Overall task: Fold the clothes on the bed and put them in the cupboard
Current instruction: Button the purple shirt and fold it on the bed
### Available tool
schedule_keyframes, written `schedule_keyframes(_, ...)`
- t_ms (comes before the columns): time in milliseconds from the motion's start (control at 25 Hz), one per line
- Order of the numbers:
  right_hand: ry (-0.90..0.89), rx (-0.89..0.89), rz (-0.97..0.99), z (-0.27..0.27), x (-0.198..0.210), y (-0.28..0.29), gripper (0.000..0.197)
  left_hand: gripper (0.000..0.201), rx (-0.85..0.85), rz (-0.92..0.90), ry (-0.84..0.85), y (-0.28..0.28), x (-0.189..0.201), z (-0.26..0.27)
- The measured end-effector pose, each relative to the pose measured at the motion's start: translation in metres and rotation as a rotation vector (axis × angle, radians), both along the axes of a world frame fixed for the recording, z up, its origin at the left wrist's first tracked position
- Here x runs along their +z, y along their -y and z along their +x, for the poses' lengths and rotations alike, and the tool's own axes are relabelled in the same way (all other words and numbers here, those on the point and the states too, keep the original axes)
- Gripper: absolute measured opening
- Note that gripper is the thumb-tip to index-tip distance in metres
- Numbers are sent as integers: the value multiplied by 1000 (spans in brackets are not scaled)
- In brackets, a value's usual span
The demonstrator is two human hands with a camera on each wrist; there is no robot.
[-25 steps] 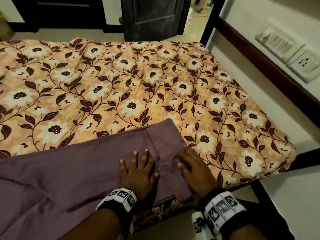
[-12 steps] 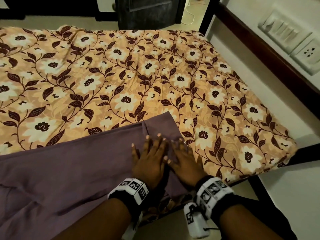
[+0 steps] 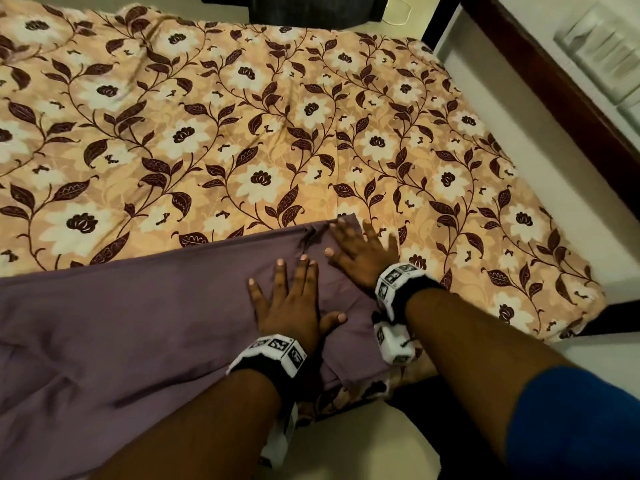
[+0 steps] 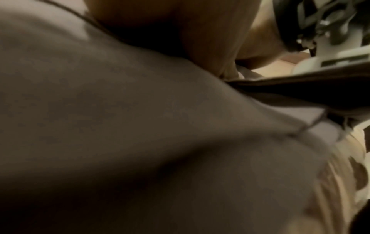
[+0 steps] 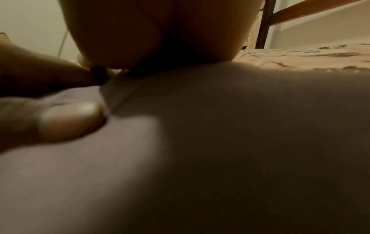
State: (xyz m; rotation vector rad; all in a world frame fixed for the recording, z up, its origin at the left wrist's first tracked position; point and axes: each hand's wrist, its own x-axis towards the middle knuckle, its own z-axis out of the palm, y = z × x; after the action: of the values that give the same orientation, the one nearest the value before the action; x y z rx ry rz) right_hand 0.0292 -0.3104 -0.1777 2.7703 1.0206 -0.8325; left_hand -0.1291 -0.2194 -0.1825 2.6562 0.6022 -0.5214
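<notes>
Purple garment (image 3: pixel 145 327) lies along the bed's (image 3: pixel 242 133) near edge; my left hand (image 3: pixel 291 306) and right hand (image 3: pixel 363 254), both flat with straight fingers, smooth it. Next: fold it over.

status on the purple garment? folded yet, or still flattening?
Done: the purple garment lies spread on the floral bedsheet, with one edge near the hands apparently turned over. In hand: the left hand and right hand both press flat on it, smoothing that end. Left: most of the cloth is unfolded, and no cupboard is in view, so putting it away is not yet started.
</notes>
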Motion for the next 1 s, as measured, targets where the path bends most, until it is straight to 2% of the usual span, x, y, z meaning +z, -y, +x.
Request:
schedule_keyframes(120,14,-209,109,6,11,21,64,101,-2,0,2,0,-4,0)
schedule_keyframes(200,90,-135,165,-38,14,41,68,99,-12,29,16,2,-7,-2)
schedule_keyframes(280,72,-45,108,-104,7,67,74,96,-26,47,28,3,-11,-3)
schedule_keyframes(400,-80,-215,-51,-163,3,100,74,96,-30,36,33,2,-15,-3)
schedule_keyframes(520,-170,-332,-99,-154,33,116,69,95,-46,-26,13,1,-10,-3)
schedule_keyframes(600,-158,-595,217,-126,55,110,48,95,-63,-94,-29,-5,-3,-1)
schedule_keyframes(640,-153,-741,395,-109,60,105,44,94,-68,-124,-31,-8,3,0)
schedule_keyframes(680,-173,-821,474,-92,61,98,48,92,-69,-135,-13,-10,10,-1)
schedule_keyframes(760,-252,-814,420,-75,55,85,50,77,-29,-90,130,-14,26,-12)
schedule_keyframes(800,-272,-783,361,-71,52,77,40,65,6,-106,211,-15,34,-18)
schedule_keyframes(840,-267,-752,352,-71,54,71,31,53,59,-238,278,-18,43,-25)
schedule_keyframes(920,-304,-658,439,-83,70,59,19,31,249,-821,342,-13,58,-35)
schedule_keyframes(960,-345,-604,515,-96,79,48,13,26,375,-1080,331,-13,67,-45)
schedule_keyframes(1000,-397,-545,588,-111,90,39,11,29,497,-1255,317,-10,72,-50)
